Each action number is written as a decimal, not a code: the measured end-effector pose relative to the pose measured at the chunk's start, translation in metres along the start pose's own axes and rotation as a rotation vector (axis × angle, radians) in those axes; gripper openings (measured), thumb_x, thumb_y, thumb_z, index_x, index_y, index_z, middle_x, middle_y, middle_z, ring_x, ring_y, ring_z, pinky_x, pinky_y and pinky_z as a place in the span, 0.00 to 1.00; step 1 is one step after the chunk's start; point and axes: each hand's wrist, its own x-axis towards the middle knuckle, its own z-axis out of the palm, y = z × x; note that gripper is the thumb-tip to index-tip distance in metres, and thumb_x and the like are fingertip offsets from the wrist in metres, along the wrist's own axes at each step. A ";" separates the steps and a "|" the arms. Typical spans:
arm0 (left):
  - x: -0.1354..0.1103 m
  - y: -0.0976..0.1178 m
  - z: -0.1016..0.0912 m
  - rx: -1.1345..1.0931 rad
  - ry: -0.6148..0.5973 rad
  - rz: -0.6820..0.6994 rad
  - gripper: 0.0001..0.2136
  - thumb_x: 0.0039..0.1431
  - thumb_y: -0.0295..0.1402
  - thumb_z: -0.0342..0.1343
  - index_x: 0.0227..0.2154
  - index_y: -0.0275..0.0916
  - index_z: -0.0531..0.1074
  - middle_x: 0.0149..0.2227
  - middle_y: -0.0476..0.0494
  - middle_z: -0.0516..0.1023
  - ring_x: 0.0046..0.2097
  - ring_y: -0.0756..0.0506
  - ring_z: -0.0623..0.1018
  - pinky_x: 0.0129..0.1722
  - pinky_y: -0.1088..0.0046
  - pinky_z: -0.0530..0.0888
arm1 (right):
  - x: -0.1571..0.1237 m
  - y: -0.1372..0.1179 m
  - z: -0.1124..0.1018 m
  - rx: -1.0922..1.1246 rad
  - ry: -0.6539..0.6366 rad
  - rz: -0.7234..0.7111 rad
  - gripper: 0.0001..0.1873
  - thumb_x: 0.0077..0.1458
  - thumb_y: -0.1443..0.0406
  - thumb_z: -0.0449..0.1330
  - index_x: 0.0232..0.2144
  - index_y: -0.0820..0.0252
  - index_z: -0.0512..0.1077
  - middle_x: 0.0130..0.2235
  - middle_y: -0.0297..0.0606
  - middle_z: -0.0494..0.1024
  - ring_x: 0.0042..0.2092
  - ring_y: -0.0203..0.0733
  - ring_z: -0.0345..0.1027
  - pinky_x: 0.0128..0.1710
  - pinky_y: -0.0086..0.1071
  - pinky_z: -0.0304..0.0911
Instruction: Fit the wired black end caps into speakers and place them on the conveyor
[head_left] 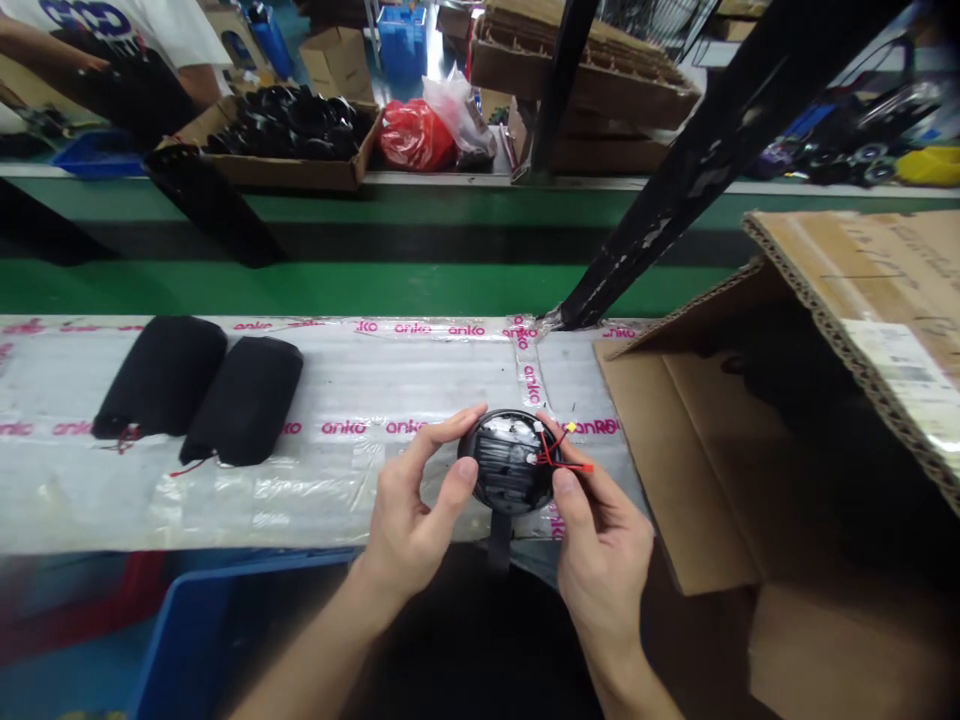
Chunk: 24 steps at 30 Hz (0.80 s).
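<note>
Between my two hands is a round black plastic housing (504, 462), held over the near edge of the bench. Its face shows a shiny surface, thin red wires (551, 455) and small white, yellow and red connectors. My left hand (420, 500) grips the left rim with thumb and index finger. On the right side, my right hand (600, 530) pinches the rim beside the wires. A dark strap (499, 540) hangs below the housing. Two black fabric-covered pieces (163, 375) with short red wires lie on the bench to the left.
The bench (360, 380) is covered in plastic with pink-lettered tape. An open cardboard box (690, 460) stands at right, near a slanted black post (667, 170). A blue bin (180, 640) sits below. Across the green strip, a carton of black parts (292, 125) stands near a person (142, 60).
</note>
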 end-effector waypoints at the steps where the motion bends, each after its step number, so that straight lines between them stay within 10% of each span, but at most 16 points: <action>1: 0.007 0.002 -0.010 0.035 -0.083 0.013 0.17 0.75 0.37 0.59 0.62 0.44 0.79 0.66 0.38 0.80 0.68 0.34 0.79 0.71 0.52 0.74 | 0.001 0.001 0.000 0.013 -0.002 -0.002 0.18 0.68 0.56 0.68 0.57 0.50 0.84 0.61 0.41 0.85 0.65 0.58 0.79 0.68 0.55 0.72; 6: 0.041 0.002 -0.050 0.270 -0.502 0.155 0.35 0.63 0.42 0.73 0.71 0.51 0.70 0.70 0.40 0.76 0.69 0.32 0.77 0.70 0.50 0.75 | 0.004 0.000 -0.002 0.013 -0.039 -0.018 0.16 0.68 0.57 0.68 0.55 0.49 0.85 0.60 0.41 0.86 0.63 0.57 0.80 0.66 0.53 0.74; 15: 0.066 0.013 -0.049 0.230 -0.650 0.221 0.42 0.56 0.49 0.76 0.72 0.50 0.69 0.67 0.38 0.78 0.68 0.28 0.78 0.69 0.45 0.74 | 0.005 -0.008 0.000 -0.085 -0.073 -0.040 0.16 0.69 0.54 0.67 0.54 0.51 0.86 0.58 0.44 0.87 0.61 0.59 0.81 0.65 0.55 0.75; 20: 0.042 -0.001 0.001 -0.169 -0.295 0.032 0.23 0.79 0.48 0.45 0.60 0.43 0.80 0.61 0.37 0.84 0.63 0.35 0.82 0.66 0.56 0.76 | 0.004 -0.006 0.001 -0.103 -0.055 -0.061 0.16 0.70 0.55 0.65 0.54 0.50 0.85 0.57 0.43 0.87 0.60 0.58 0.82 0.64 0.54 0.75; 24: 0.036 -0.013 0.024 -0.247 -0.201 0.015 0.21 0.79 0.44 0.46 0.56 0.39 0.80 0.55 0.38 0.86 0.57 0.37 0.83 0.60 0.61 0.77 | 0.017 0.003 -0.024 -0.112 -0.266 -0.133 0.22 0.69 0.55 0.66 0.62 0.49 0.80 0.63 0.43 0.83 0.66 0.58 0.76 0.68 0.55 0.71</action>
